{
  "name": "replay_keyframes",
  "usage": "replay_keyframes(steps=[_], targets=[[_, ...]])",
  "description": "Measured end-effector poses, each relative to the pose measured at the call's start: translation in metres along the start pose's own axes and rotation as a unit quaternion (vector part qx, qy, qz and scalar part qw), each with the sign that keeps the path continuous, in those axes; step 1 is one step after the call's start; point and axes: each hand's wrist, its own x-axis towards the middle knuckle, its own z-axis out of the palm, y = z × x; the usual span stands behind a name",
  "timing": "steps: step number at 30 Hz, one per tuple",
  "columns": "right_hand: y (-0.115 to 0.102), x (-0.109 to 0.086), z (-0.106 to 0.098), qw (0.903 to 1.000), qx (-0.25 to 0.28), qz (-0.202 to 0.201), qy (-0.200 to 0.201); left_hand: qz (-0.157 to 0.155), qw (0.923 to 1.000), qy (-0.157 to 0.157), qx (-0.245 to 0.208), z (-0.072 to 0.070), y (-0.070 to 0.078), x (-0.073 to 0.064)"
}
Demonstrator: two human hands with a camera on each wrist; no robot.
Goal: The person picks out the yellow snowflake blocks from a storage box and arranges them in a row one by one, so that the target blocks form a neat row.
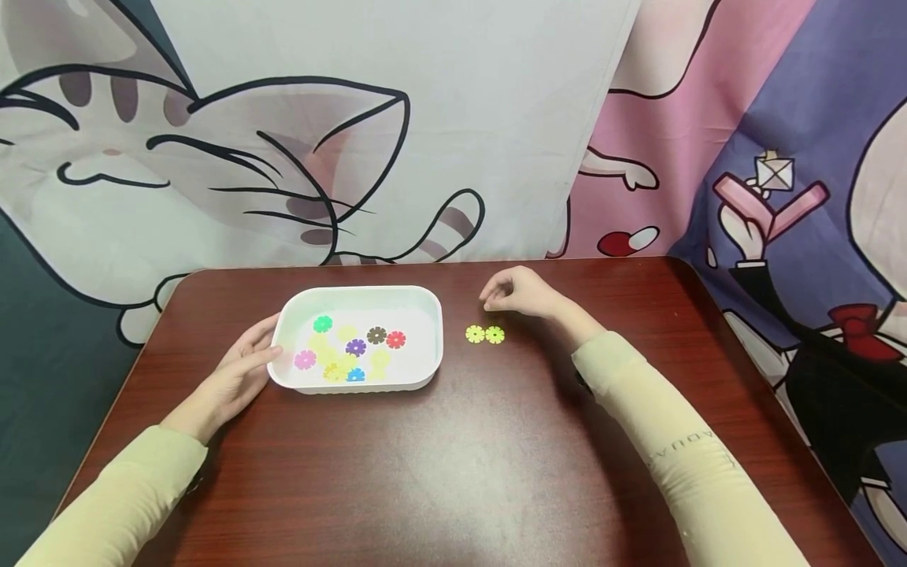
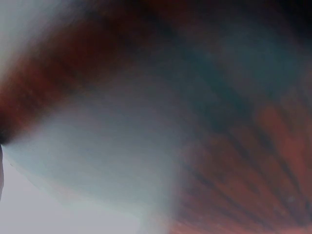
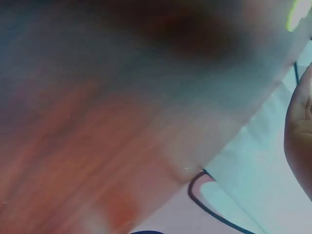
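Note:
My left hand (image 1: pixel 244 370) grips the left end of a white plastic tray (image 1: pixel 428 339), thumb over the rim and fingers along the outside. Flower-shaped plastic discs lie in the tray, among them a green disc (image 1: pixel 323 324), a purple disc (image 1: pixel 357 347), a red disc (image 1: pixel 396 339) and several yellow ones. Two yellow-green flower discs, the left one (image 1: pixel 475 335) and the right one (image 1: pixel 495 335), lie side by side on the table. Just behind them is my right hand (image 1: pixel 524 293), its fingers bent and no object visible in it. The left wrist view is mostly blurred.
A dark red-brown table (image 1: pixel 453 472) carries everything. Along its far edge hangs a cloth printed with a cartoon cat (image 1: pixel 283 181); more printed cloth (image 1: pixel 794 236) covers the right side.

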Motion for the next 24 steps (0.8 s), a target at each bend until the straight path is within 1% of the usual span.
replay_keyframes(steps=[6, 11, 17, 24], targets=[[-0.021, 0.01, -0.003, 0.9999, -0.004, -0.012, -0.002, -0.002, 1.0, 0.0, 0.0, -0.001, 0.0, 0.0], [-0.039, 0.021, -0.001, 0.9996, -0.009, -0.026, -0.005, 0.002, 1.0, -0.001, -0.007, 0.0, 0.0, 0.0], [-0.059, 0.034, 0.005, 0.9992, -0.006, -0.037, -0.014, 0.004, 0.9999, -0.004, -0.015, -0.001, 0.0, 0.0], [-0.079, 0.045, 0.019, 0.9981, 0.001, -0.056, -0.027, 0.006, 0.9998, -0.004, -0.016, 0.0, 0.0, 0.0]])
